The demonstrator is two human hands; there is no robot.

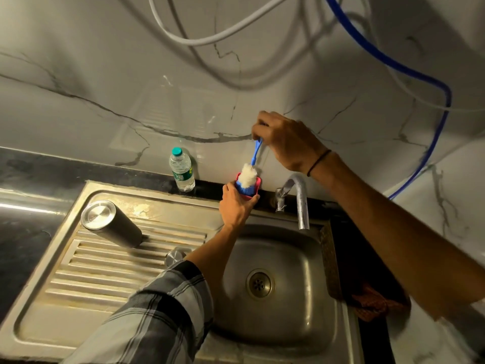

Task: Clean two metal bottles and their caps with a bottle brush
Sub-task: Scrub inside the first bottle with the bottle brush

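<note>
- Right now my right hand (286, 141) pinches the top of the blue handle of the bottle brush (250, 170), fingers curled tight around it, the white bristle head pointing down.
- My left hand (236, 204) wraps around a small pink and blue container (249, 189) at the back edge of the sink, thumb on one side and fingers on the other; the bristles sit in its mouth. I judge this to be loading the brush with soap, though I cannot see what is inside.
- One metal bottle (111, 223) stands mouth-down on the ribbed drainboard (105, 269), well apart from both hands. A round metal piece (176, 256) rests further along the drainboard, just beside my left forearm; it may be a cap or the base of the second bottle, I cannot tell which.
- By my reading the task is early or midway: no bottle is in hand and the basin (275, 285) holds nothing, and whether the upturned bottle is already washed is not something I can see.
- A steel tap (300, 203) arches over the basin, with no water visible from it. A clear plastic water bottle (181, 170) stands on the dark counter behind the sink.
- Behind is a marble-patterned wall with a white hose and a blue hose (420, 74) looping across it, and a reddish cloth (372, 303) lies to the basin's right.
</note>
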